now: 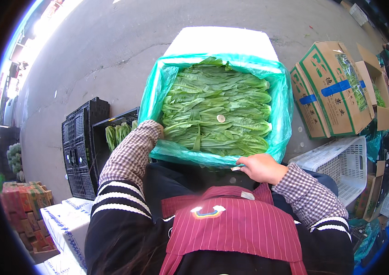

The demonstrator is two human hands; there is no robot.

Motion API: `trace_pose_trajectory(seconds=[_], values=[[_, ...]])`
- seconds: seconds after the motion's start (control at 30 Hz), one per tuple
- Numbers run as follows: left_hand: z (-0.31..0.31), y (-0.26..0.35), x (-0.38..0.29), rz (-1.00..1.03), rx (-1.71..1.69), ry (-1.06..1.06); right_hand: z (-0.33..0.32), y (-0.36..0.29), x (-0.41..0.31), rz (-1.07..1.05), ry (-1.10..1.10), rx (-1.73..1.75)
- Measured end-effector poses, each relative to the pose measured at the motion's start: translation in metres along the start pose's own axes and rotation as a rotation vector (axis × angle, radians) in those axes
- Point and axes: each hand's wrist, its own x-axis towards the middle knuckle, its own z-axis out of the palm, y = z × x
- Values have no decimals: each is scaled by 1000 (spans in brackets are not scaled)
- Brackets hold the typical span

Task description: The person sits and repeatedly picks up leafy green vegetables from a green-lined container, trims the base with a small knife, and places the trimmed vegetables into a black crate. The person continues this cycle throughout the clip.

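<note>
A foam box lined with a green plastic bag (282, 113) stands before me, filled with rows of leafy lettuce (211, 99). A small pale round piece (221, 118) lies on the leaves. The white foam lid or panel (222, 43) is at the box's far side. My right hand (259, 167) pinches the liner at the near right edge, with a small whitish object (235, 168) at its fingers. My left hand (161, 131) is at the near left corner, mostly hidden by the checked sleeve and the liner; its fingers cannot be made out.
Black plastic crates (81, 147) stand at the left, one holding leafy vegetables (120, 134). Cardboard boxes of greens (332, 92) are at the right, above a white plastic basket (347, 168). White printed boxes (69, 223) lie at the lower left.
</note>
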Motion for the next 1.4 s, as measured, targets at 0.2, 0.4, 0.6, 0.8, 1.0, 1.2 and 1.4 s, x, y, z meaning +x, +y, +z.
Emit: trace_pose_trajectory(seconds=[0.2, 0.4, 0.6, 0.8, 1.0, 1.2, 1.4], values=[[-17, -46, -107, 187, -467, 476, 0, 4, 3, -3, 50, -36], [-8, -17, -135, 785, -1456, 700, -14, -12, -3, -9, 100, 10], [-35, 83, -139, 778, -1639, 1041, -18, -42, -6, -77, 31, 99], [-54, 127, -137, 780, -1798, 1019, -18, -53, -17, -227, 92, 400], [-68, 166, -258, 884, -1281, 1373, -54, -57, -50, -374, 550, 814], [-45, 199, -310, 946, -948, 1560, -84, -79, -82, -439, 641, 672], [-44, 203, -296, 954, -1002, 1403, -82, -72, -69, -339, 571, 636]])
